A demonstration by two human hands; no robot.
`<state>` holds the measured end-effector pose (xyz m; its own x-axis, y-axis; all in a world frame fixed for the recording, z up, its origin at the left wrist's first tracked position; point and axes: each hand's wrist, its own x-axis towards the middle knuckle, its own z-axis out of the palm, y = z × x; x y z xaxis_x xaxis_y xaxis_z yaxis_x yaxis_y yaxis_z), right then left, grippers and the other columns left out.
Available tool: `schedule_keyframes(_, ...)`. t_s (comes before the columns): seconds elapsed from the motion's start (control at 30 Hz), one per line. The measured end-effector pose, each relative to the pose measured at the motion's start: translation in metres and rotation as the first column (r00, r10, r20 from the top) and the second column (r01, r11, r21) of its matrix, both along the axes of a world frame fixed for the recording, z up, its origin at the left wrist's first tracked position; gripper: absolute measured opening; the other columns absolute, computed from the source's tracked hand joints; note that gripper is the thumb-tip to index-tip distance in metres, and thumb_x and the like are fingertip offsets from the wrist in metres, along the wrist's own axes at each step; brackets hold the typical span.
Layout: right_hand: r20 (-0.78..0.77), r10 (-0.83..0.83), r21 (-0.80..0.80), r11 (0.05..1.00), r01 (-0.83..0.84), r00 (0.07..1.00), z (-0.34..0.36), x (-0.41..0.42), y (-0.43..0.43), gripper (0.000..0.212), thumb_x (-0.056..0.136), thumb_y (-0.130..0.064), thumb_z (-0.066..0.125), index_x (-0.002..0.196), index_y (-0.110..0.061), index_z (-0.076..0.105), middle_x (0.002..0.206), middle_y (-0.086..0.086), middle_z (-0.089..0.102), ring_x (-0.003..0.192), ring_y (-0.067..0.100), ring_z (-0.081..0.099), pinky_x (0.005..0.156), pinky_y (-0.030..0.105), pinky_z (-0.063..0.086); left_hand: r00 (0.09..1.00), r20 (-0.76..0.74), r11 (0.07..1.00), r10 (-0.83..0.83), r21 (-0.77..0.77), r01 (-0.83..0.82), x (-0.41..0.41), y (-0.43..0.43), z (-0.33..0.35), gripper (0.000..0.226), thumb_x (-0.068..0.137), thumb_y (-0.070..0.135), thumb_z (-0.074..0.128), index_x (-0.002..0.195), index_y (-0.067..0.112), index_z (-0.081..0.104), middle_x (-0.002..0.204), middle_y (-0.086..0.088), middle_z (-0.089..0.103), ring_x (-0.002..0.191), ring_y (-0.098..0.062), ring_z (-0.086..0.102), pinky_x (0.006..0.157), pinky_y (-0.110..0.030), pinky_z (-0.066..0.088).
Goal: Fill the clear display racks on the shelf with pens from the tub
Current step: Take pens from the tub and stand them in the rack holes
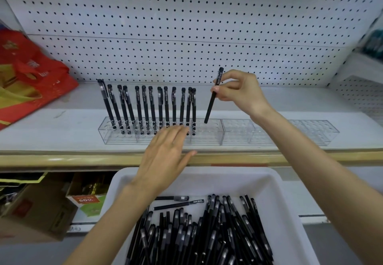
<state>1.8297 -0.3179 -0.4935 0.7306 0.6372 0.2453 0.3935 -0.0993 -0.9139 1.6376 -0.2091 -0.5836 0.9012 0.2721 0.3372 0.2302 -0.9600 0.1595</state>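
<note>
Right now my right hand [238, 90] pinches one pen [213, 97] between thumb and fingertips, high on the barrel just under the cap. Its lower end sits at the top of the left rack [116, 138], a little right of the standing pens [153, 107]. The pen leans, cap end to the right, so I would bring it upright over the next free hole before lowering; pushed in at this slant, I judge it would catch on the rim or nudge its neighbour. A light pinch should do, letting the barrel slide down until it seats. My left hand [163, 152] lies flat with fingers straight and slightly spread, fingertips at the near face of that rack. I cannot tell whether it presses, but steadying the rack there makes sense, since clear plastic this light may skate on the shelf [62, 128]. The pen is slim and matte black, with white lettering below the cap. The left rack is roughly two-thirds filled, while the right rack [310, 134] holds nothing. Near me, the white tub [279, 192] has a deep heap of loose pens [207, 233].
</note>
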Motion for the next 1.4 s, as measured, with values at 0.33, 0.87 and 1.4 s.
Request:
schedule_keyframes(0.33,0.006,0.016,0.033,0.999,-0.016,1.0,-0.013,0.007,0.016,0.013,0.082,-0.011,0.074,0.088,-0.012,0.062,0.083,0.017,0.073,0.075,0.029,0.067,0.081,0.038,0.058,1.0,-0.016,0.99,0.017,0.144,-0.014,0.005,0.002,-0.005,0.06,0.088,0.049,0.047,0.128,0.005,0.055,0.126,-0.01,0.059,0.118,-0.025,0.055,0.107,-0.04,0.034)
schedule_keyframes(0.87,-0.038,0.097,-0.17,0.98,-0.103,0.995,-0.041,0.008,0.026,0.017,0.078,-0.014,0.078,0.079,-0.02,0.062,0.079,0.008,0.072,0.077,0.02,0.068,0.075,0.032,0.057,0.997,-0.074,0.996,0.018,0.09,-0.012,0.007,0.002,-0.001,0.064,0.087,0.053,0.046,0.129,0.006,0.053,0.124,-0.008,0.059,0.116,-0.026,0.056,0.102,-0.04,0.04)
schedule_keyframes(1.4,0.342,0.145,-0.549,0.833,0.072,0.928,-0.028,-0.018,-0.025,0.05,0.082,-0.037,0.072,0.125,-0.015,0.058,0.122,0.005,0.063,0.111,0.018,0.058,0.096,0.033,0.046,0.989,-0.122,0.996,-0.086,-0.004,0.087,-0.012,-0.007,0.022,0.061,0.096,0.052,0.037,0.147,0.018,0.03,0.147,-0.001,0.037,0.136,-0.017,0.032,0.113,-0.034,0.022)
